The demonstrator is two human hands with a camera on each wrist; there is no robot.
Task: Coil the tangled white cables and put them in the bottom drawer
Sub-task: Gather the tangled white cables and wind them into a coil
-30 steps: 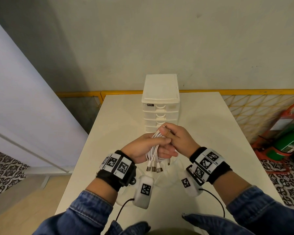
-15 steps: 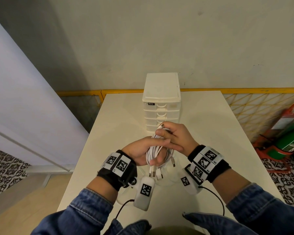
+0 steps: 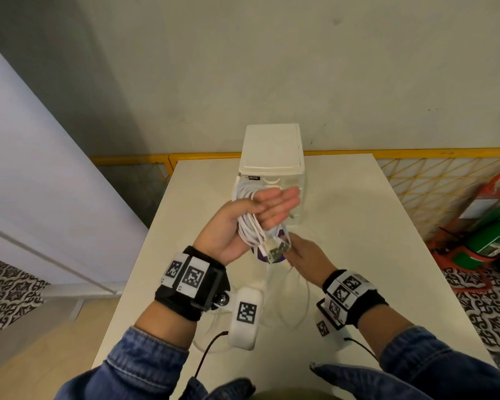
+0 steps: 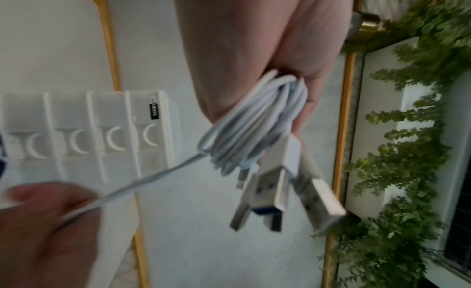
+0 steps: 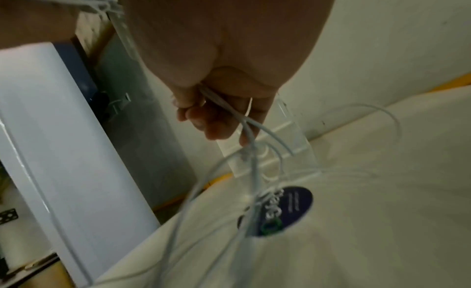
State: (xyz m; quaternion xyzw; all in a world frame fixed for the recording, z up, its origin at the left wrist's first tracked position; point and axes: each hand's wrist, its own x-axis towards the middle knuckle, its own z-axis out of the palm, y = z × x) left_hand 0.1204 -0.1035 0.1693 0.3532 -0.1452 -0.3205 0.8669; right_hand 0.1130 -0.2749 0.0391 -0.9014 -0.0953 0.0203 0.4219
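The white cables (image 3: 248, 229) are wound in a coil round my left hand (image 3: 272, 206), which is raised palm up with its fingers straight and its thumb across the coil. USB plugs (image 3: 276, 249) hang from the coil (image 4: 254, 121). My right hand (image 3: 300, 255) is lower and nearer me, pinching loose strands (image 5: 249, 131) that run up to the coil. Behind my hands stands the white drawer unit (image 3: 272, 151), its drawers (image 4: 89, 135) all closed. My left hand hides the bottom drawer in the head view.
Slack cable loops (image 3: 295, 298) lie on the white table (image 3: 373, 226) between my wrists. A round purple sticker (image 5: 288, 209) is on the table under the plugs. A yellow rail and the wall stand behind; a green extinguisher (image 3: 497, 235) is on the floor at right.
My left hand has risen and turned palm up, fingers straightened, carrying the coil. My right hand has left the coil and dropped toward me, drawing strands down.
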